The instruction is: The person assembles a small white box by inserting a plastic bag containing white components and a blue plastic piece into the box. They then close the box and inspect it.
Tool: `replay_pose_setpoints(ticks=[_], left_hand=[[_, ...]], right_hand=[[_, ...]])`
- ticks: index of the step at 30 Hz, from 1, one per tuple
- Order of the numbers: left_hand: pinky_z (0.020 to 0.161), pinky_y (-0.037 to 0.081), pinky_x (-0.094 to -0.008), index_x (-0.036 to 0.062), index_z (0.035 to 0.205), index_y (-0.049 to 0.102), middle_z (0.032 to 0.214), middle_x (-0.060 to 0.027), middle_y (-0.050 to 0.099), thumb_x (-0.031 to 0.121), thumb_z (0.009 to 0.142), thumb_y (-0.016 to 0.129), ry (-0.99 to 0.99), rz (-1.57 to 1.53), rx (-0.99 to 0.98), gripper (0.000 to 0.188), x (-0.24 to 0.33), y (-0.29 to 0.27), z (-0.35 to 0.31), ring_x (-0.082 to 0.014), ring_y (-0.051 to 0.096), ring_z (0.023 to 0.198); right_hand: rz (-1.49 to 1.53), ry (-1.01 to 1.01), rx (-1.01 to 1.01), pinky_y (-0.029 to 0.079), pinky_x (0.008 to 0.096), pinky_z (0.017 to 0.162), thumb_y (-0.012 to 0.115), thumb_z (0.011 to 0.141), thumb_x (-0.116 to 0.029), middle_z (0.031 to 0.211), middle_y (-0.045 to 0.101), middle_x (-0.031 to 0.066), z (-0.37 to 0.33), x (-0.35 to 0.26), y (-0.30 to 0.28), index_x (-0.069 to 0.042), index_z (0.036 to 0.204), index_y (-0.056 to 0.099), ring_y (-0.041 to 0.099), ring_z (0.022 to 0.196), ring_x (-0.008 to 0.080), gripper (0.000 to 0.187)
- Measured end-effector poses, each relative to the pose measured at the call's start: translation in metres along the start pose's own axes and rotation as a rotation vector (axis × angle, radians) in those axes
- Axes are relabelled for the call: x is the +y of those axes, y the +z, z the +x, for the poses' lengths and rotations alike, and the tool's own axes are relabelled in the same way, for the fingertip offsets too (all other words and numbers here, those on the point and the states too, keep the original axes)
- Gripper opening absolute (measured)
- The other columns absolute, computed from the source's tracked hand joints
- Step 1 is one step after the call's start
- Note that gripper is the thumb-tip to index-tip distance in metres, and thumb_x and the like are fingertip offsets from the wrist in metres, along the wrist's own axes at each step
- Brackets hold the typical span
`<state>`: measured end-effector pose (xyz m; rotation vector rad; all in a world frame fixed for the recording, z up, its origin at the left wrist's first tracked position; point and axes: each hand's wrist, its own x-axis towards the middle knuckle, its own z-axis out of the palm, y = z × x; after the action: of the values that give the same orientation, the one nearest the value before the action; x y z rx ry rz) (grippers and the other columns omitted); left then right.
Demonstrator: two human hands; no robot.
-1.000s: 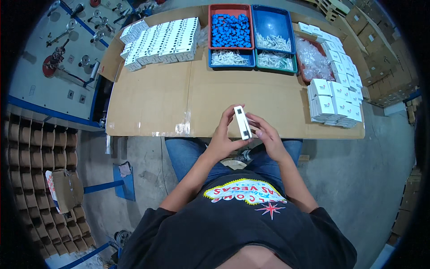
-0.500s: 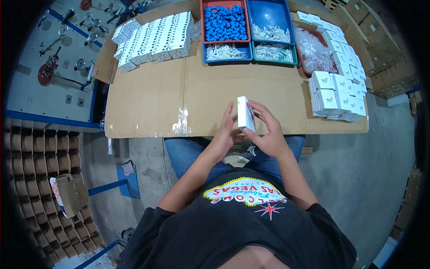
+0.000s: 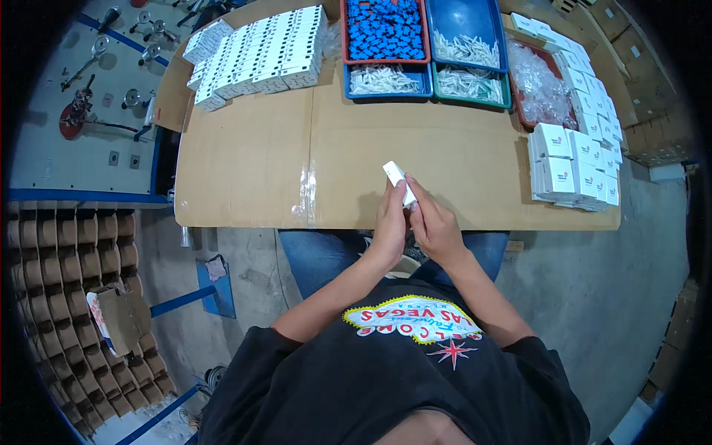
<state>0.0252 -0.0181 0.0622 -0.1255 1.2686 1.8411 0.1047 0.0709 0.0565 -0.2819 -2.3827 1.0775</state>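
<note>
- Broad open room runs over the flat brown cardboard tabletop (image 3: 245, 163), left of the hands and ahead of them up to the trays.
- Rows of small white cardboard boxes (image 3: 259, 55) block the far left.
- Straight ahead, the shallow blue plastic tray of white pieces (image 3: 389, 97) and the green plastic tray (image 3: 475, 101) bar the way.
- A narrow lane separates the rows from the blue tray; crumpled clear plastic (image 3: 331, 44) fills its far part.
- Rightward, a passage lies open until the stacked white printed boxes (image 3: 571, 167).
</note>
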Motion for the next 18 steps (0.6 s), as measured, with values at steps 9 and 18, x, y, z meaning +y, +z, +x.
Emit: replay_pose_setpoints(ticks=[9,18], left_hand=[[0.081,0.050,-0.0304,0.0110,0.119,0.056,0.099,-0.0019,0.058,0.045,0.105,0.048,-0.022,-0.054,-0.031,0.038,-0.002,-0.012,0.005,-0.0119,0.058,0.092],[0.103,0.045,-0.0403,0.0075,0.143,0.043,0.128,-0.0127,0.058,0.046,0.099,0.047,-0.032,-0.233,-0.246,0.059,0.011,-0.031,0.011,-0.0231,0.058,0.117]], right_hand=[[-0.027,0.035,-0.114,0.056,0.0412,0.086,0.054,0.097,-0.006,0.132,0.061,0.0241,0.001,0.006,0.002,0.005,0.141,0.048,0.067,0.107,0.0367,0.045],[0.186,0.147,-0.092,0.045,0.0401,0.107,0.056,0.102,-0.017,0.138,0.058,0.0218,0.017,-0.007,-0.021,-0.001,0.141,0.052,0.056,0.130,0.0344,0.043]])
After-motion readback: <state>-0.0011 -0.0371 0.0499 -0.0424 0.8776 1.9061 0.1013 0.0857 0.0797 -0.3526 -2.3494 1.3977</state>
